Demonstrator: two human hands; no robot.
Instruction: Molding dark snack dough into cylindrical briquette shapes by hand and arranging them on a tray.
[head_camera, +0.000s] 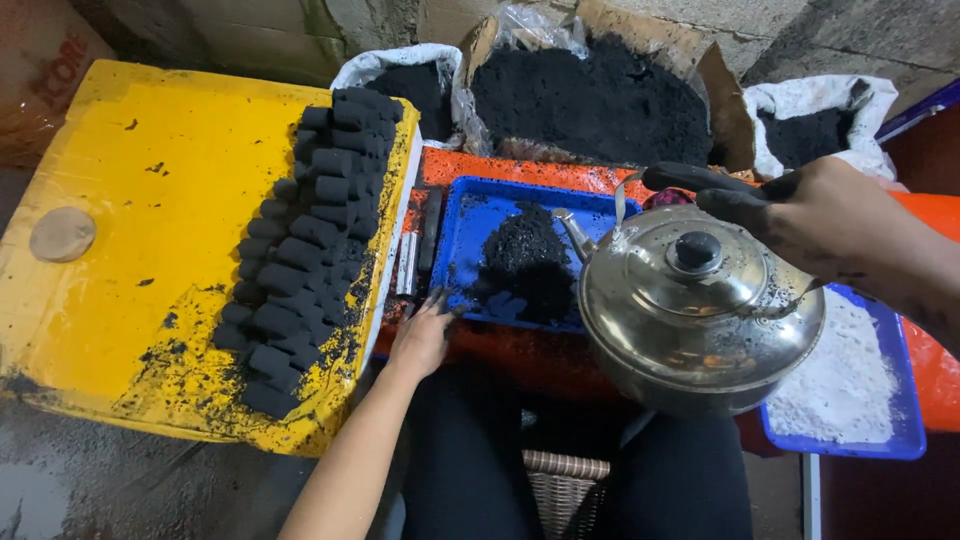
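At tray edge, left hand, kettle lifted

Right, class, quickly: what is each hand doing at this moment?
Left hand: open, fingertips touching the black powder in the blue tray.
Right hand: closed on the handle of the metal kettle.

Bare forearms, no sleeves; hands smeared with black dust; dark trousers.

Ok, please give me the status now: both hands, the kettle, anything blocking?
Right hand grips steel kettle by its black handle, spout toward blue tray. Left hand at tray edge, fingers in black powder pile. Nothing blocking.
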